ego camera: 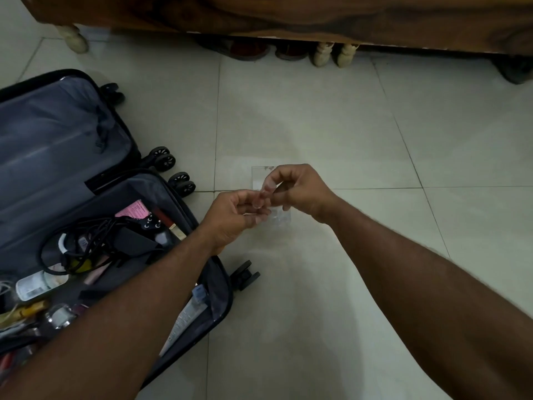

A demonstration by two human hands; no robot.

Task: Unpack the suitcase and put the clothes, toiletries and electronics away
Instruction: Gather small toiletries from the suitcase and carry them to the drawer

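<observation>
A person is holding a small clear plastic pouch (268,194) above the pale tiled floor (331,125), both bare forearms reaching in from the bottom of the view. The left hand (233,216) is pinching the pouch's lower part, its fingers curled in and pressed together on the thin film. The right hand (300,189) is gripping the upper edge, thumb and forefinger closed on the plastic and the other fingers folded beneath. The pouch is flat, rectangular and glossy, so transparent that the tile shows through it; whether anything is in it cannot be told.

The suitcase (219,298) is lying open on the floor to the left, a dark hard shell with smooth grey fabric lining and pairs of black spoked wheels (163,158) along its near edge. Its far half is showing only lining and a slack strap. The near half is holding a loose jumble: a coiled black cable (75,241) with a blocky matte adapter, a pink printed packet (135,210), a rounded white bottle (34,287) with a label, and a flattened tube (187,316) leaning against the side wall.

Along the top is running a dark polished wooden bed frame (288,15) on cream turned legs (323,54), with rounded shoes (248,50) sitting in the shadow under it.
</observation>
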